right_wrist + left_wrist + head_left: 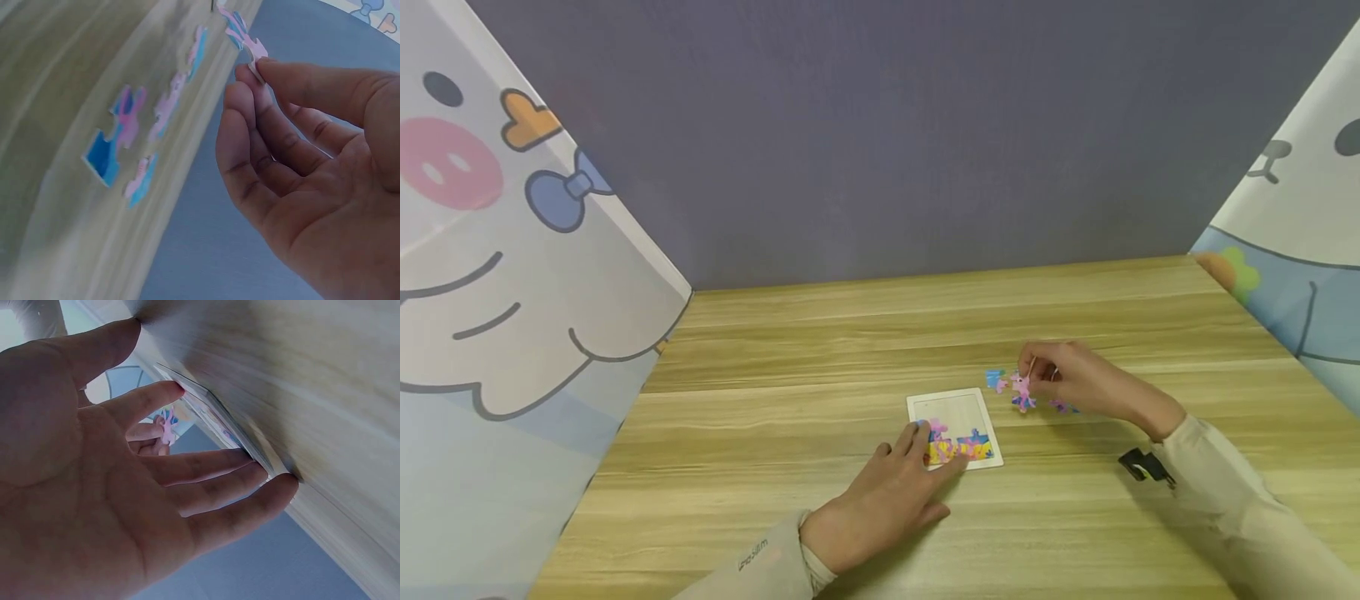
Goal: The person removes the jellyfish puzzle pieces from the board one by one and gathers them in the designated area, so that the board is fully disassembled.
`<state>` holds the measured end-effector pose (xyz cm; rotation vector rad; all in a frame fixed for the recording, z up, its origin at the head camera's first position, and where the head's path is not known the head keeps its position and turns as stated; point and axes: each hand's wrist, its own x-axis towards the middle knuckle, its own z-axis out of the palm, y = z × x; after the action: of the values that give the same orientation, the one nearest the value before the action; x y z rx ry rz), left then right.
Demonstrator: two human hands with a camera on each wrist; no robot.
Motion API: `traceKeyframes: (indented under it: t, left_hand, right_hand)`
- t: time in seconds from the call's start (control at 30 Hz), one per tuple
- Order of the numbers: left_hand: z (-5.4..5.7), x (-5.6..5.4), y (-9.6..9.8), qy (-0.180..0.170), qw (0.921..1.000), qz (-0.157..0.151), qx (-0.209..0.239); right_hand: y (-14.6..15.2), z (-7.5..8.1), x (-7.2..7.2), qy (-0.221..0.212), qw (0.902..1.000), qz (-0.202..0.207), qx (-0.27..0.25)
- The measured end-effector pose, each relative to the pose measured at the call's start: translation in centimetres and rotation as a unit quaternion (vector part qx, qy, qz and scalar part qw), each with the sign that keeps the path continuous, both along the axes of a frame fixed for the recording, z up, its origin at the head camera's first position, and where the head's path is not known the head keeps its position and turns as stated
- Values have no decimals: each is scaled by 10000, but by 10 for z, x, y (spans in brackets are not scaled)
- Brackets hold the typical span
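My left hand [883, 500] lies over the near left side of a square puzzle board [958, 410]. Its fingers are stretched out, with fingertips at the board's edge in the left wrist view. Along the board's lower part sit joined yellow, pink and blue pieces [977, 448]; the upper part is bare wood. Right of the board, above the table, my right hand [1078, 383] pinches a pink and blue puzzle piece [253, 49] between thumb and fingers. Several loose pieces lie below it, among them a blue and pink one [103, 156].
A small black object [1146, 465] lies on the wooden table [760, 433] beside the right sleeve. A grey wall [880, 150] stands behind the table, with cartoon-printed panels [550, 275] at the left and right.
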<state>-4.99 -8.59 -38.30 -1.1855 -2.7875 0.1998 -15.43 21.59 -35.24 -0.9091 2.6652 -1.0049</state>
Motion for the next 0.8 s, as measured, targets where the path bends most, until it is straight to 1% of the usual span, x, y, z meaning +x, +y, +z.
traceKeyframes:
  t: [0.1,0.3,0.47,0.8]
  left_hand:
    - [1,0,0,-54,10000,20,-57]
    - [1,0,0,-169,9998,58,-93]
    - [1,0,0,-241,9996,73,-85]
    - [1,1,0,-85,9999,13,-83]
  right_hand:
    - [1,-4,-2,-161,9998,68,9]
    - [2,-12,-4,-358,9988,39,345]
    - [0,-16,-5,-323,9984,-14,470]
    - [-2,-20,-4,-76,9976,-14,684]
